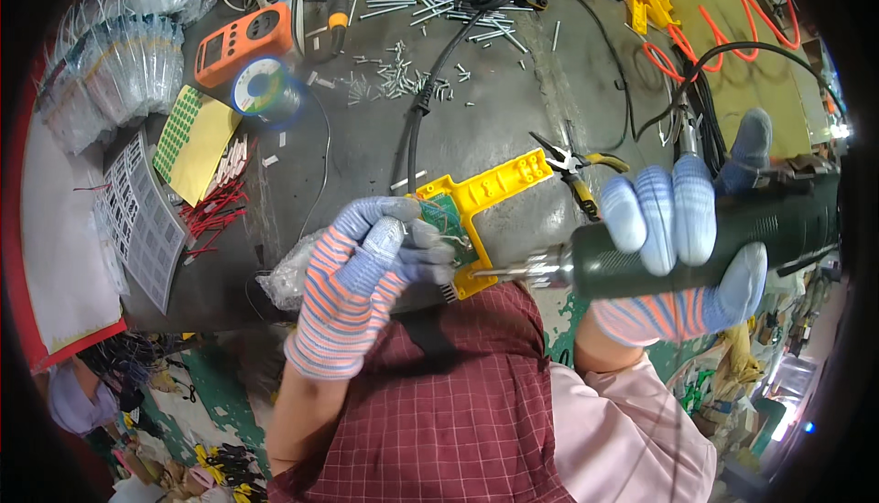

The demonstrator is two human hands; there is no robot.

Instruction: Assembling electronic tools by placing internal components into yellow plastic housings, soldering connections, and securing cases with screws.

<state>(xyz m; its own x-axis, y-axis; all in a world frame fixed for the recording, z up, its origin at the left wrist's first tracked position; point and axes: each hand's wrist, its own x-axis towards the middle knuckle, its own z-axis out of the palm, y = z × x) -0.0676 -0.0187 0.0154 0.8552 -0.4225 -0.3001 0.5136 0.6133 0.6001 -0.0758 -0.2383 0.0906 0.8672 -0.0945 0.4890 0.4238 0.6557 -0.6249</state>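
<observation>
Both my hands wear striped knit gloves. My left hand has its fingers closed on the near left part of a yellow plastic housing, whose handle-like arm extends to the right. Inside the housing lies a green circuit board with thin wires, partly covered by my fingers. A black cable runs up from it. My right hand is wrapped round a dark electric screwdriver, held level. Its blurred metal tip points left at the housing's lower corner; whether it touches a screw I cannot tell.
Pliers lie beyond the housing. Loose screws are scattered farther back. At left are an orange meter, a solder spool, red wires, sticker sheets and bagged parts. A coiled orange cord lies at right.
</observation>
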